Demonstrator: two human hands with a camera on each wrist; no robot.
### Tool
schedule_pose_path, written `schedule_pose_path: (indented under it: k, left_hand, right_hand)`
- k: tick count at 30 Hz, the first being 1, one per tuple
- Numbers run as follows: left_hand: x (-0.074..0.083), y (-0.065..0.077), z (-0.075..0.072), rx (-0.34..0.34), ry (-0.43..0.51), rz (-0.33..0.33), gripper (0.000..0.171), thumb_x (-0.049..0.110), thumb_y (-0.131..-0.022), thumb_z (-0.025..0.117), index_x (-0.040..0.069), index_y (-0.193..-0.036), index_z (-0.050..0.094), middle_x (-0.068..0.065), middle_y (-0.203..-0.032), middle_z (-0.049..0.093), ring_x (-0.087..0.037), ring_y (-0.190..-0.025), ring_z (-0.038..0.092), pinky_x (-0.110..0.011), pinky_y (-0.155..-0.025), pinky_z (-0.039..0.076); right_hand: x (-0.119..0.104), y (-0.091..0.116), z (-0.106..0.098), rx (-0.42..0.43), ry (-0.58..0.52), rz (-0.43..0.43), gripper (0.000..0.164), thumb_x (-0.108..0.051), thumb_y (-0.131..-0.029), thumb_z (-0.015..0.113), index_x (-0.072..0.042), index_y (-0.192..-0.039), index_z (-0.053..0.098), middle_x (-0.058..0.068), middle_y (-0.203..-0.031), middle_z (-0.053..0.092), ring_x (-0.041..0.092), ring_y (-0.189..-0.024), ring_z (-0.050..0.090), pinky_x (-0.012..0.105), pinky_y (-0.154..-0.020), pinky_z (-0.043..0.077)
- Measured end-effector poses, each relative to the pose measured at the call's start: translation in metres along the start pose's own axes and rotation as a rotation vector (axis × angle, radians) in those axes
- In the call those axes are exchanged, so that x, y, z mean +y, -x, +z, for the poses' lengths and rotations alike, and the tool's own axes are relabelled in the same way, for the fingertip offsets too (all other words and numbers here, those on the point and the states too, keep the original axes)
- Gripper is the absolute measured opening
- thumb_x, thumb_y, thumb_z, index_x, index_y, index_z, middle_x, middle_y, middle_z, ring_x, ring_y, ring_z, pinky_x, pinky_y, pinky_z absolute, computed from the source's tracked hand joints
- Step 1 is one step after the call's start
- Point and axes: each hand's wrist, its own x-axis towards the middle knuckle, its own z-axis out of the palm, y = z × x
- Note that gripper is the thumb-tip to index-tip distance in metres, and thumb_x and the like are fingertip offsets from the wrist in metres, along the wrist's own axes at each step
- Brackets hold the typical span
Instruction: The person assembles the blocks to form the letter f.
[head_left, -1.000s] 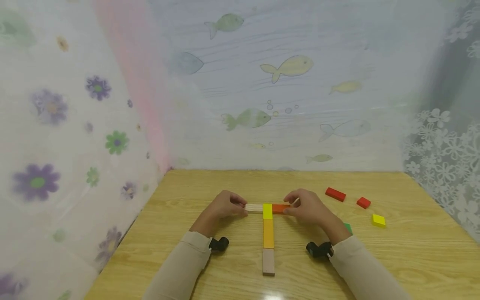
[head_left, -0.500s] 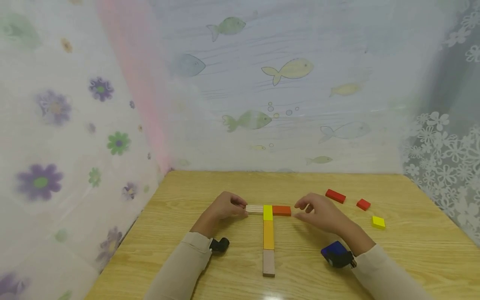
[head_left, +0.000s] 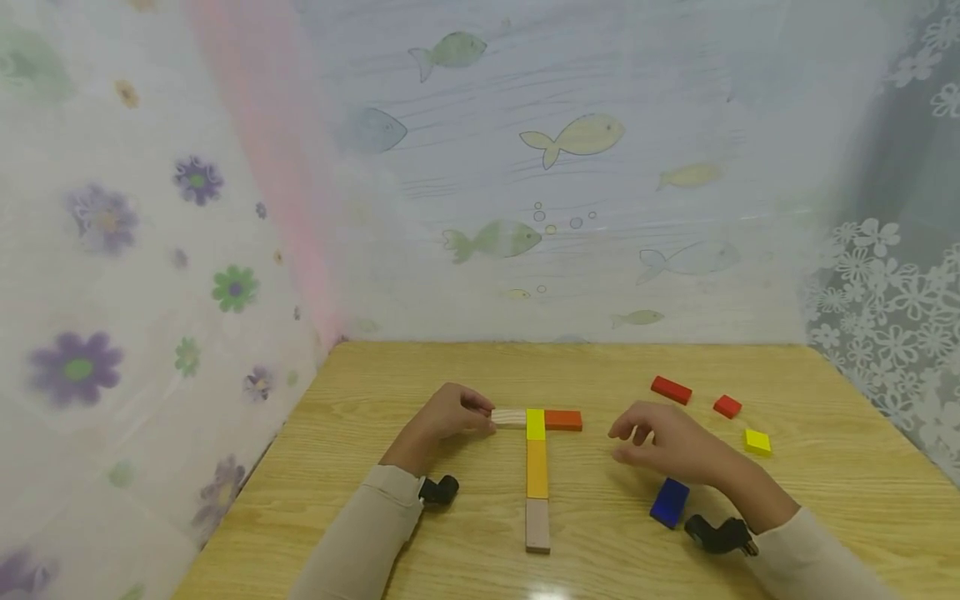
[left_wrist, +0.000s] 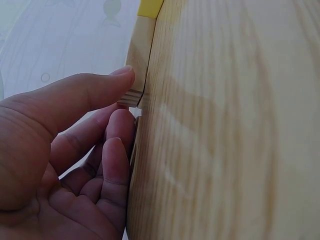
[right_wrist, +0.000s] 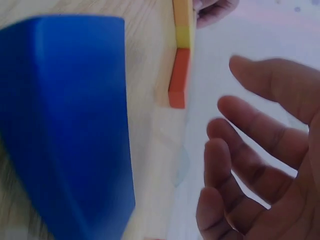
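Observation:
On the table, several blocks lie in a T. Its crossbar joins a pale striped wooden block (head_left: 510, 418), a yellow block (head_left: 535, 423) and an orange-red block (head_left: 563, 420); below the yellow one run an orange block (head_left: 537, 468) and a greyish-brown block (head_left: 537, 525). My left hand (head_left: 452, 412) pinches the outer end of the pale block, thumb on its near side. To the right of the orange-red block, my right hand (head_left: 663, 442) hovers with loosely bent fingers and holds nothing. A blue block (head_left: 670, 502) lies below that hand and looms large in the right wrist view.
At the right back lie a long red block (head_left: 671, 390), a small red block (head_left: 727, 407) and a yellow piece (head_left: 757, 442). A wall sheet with fish (head_left: 570, 208) rises behind the wooden table (head_left: 420, 542); a flowered sheet (head_left: 150, 333) borders the left.
My right hand has let go of the orange-red block and drawn back to the right. The blue block now shows fully; a green block has gone behind my right forearm. My left hand stays put.

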Motion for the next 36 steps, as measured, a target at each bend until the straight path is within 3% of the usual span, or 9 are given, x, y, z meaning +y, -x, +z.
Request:
schedule_pose_path:
  k: [11,19,25,32,36]
  left_hand:
    - [-0.002,-0.003,0.000,0.000,0.009,-0.004,0.031,0.020,-0.083,0.088,0.011,-0.111,0.080,-0.002,-0.104,0.075,-0.016,-0.095,0.066,-0.039,-0.093,0.055]
    - [0.000,-0.001,0.001,0.006,0.001,-0.018,0.031,0.019,-0.082,0.089,0.011,-0.110,0.080,-0.001,-0.103,0.074,-0.017,-0.095,0.065,-0.038,-0.090,0.056]
    - [-0.003,-0.003,0.001,-0.004,0.004,-0.015,0.030,0.022,-0.083,0.088,0.013,-0.111,0.080,0.000,-0.104,0.074,-0.017,-0.096,0.066,-0.037,-0.090,0.056]
    - [-0.001,-0.002,0.000,-0.005,-0.002,-0.011,0.029,0.021,-0.083,0.088,0.012,-0.109,0.080,-0.001,-0.104,0.074,-0.018,-0.096,0.065,-0.037,-0.089,0.055]
    - [-0.001,-0.001,0.000,0.001,-0.011,-0.014,0.029,0.021,-0.083,0.088,0.012,-0.109,0.080,-0.001,-0.103,0.074,-0.017,-0.095,0.065,-0.037,-0.089,0.055]
  right_hand:
    - [0.017,0.024,-0.015,-0.149,-0.040,-0.099,0.029,-0.025,-0.094,0.078,-0.022,-0.122,0.071,-0.003,-0.120,0.069,0.021,-0.103,0.064,0.034,-0.077,0.052]
    - [0.022,0.031,-0.024,-0.279,-0.084,-0.049,0.037,-0.023,-0.085,0.084,-0.026,-0.120,0.073,-0.005,-0.123,0.069,0.021,-0.111,0.064,0.036,-0.090,0.056]
    - [0.024,0.033,-0.026,-0.306,-0.072,-0.029,0.038,-0.023,-0.079,0.088,-0.028,-0.115,0.075,-0.006,-0.117,0.070,0.015,-0.108,0.064,0.033,-0.089,0.054]
    - [0.027,0.033,-0.024,-0.302,-0.077,-0.060,0.029,-0.022,-0.081,0.087,-0.029,-0.107,0.078,-0.007,-0.110,0.071,0.012,-0.104,0.064,0.029,-0.088,0.053]
    - [0.028,0.031,-0.022,-0.286,-0.083,-0.055,0.023,-0.023,-0.083,0.086,-0.028,-0.104,0.079,-0.007,-0.105,0.071,0.013,-0.095,0.063,0.028,-0.081,0.053]
